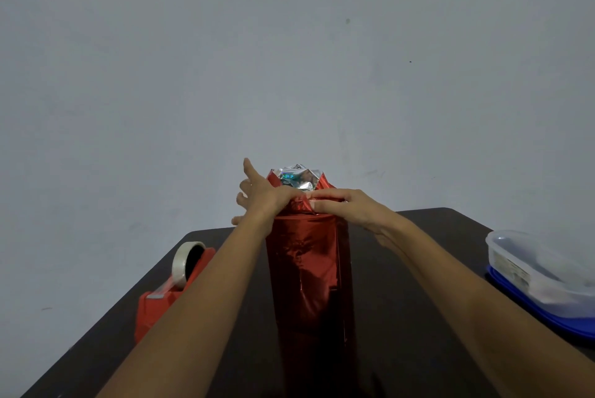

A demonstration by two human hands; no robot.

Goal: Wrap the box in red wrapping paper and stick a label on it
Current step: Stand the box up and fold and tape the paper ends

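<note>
The box (310, 285) stands upright on its end in the middle of the dark table (418, 269), right in front of you, its sides already covered in the red paper (324, 186). At the top the paper is not closed. Loose flaps stand up at 12 o'clock and show their silver inner side.

Your left hand (260, 196) is at the box's top corner, at about 10 o'clock from its middle. Its fingers (248, 169) are spread and straight, pointing away from you and gripping nothing. The thumb reaches in onto the folded red flap at the near top edge.

Your right hand (351, 207) comes in from 2 o'clock. Its fingers lie fairly straight along that same edge and press the fold down, with the tips meeting your left thumb. You cannot tell from here whether its thumb nips the paper underneath.

A red dispenser (161, 304) with a roll of clear tape (182, 264) sits at 9 o'clock from the box, partly behind your left forearm. At 3 o'clock, near the table's edge, a clear tub (541, 272) rests on a blue lid (553, 317). Its contents are too blurred to name.
</note>
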